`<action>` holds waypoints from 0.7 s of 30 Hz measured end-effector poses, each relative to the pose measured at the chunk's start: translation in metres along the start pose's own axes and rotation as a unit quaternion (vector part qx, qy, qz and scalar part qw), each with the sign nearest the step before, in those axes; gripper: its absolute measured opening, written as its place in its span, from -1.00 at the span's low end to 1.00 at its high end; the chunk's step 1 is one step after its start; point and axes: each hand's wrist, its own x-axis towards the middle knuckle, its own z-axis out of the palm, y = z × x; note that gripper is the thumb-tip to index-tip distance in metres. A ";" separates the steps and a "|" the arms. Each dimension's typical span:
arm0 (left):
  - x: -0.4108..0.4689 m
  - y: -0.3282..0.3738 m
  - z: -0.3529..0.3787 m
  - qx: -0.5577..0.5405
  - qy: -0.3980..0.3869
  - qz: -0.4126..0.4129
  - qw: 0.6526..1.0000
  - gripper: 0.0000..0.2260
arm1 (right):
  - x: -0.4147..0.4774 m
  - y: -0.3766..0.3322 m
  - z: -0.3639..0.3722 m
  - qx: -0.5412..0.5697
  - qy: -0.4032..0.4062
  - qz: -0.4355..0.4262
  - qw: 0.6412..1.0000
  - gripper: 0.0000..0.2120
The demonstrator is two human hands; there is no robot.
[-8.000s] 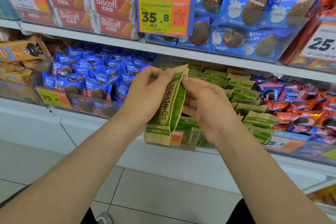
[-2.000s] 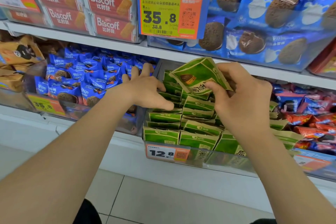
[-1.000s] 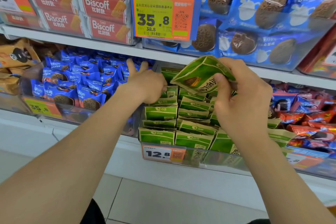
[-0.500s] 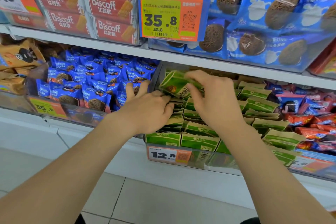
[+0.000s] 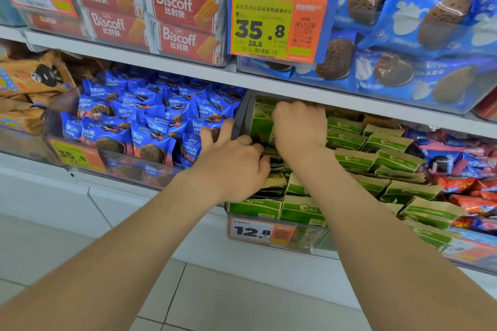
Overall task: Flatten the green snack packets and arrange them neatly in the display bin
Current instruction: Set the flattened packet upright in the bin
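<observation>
Right hand grips green packet, left hand alongside.

Matt paper green packets fill a clear glossy plastic bin.

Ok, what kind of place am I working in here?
Most likely a shop's snack aisle: a 12.8 price tag on the display bin of green snack packets, a 35.8 price tag above it, and stacked Biscoff packs.

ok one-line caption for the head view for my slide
Right hand holds a green packet at the back of the display bin; left hand presses the stacked packets.
</observation>
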 end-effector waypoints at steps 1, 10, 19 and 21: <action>0.000 0.000 0.000 0.004 -0.001 0.001 1.000 -0.55 | 0.000 -0.004 0.001 -0.015 -0.016 0.003 1.000 -0.80; -0.003 0.000 -0.003 -0.005 -0.007 0.005 1.000 -0.57 | -0.012 0.013 0.012 0.160 -0.038 -0.021 0.986 -0.76; -0.004 -0.002 -0.001 -0.011 0.121 0.030 0.992 -0.61 | 0.007 0.012 0.018 0.160 0.049 0.001 0.986 -0.72; 0.000 -0.005 -0.002 -0.027 0.134 0.032 0.990 -0.45 | 0.010 0.011 0.021 0.119 0.038 0.004 0.992 -0.71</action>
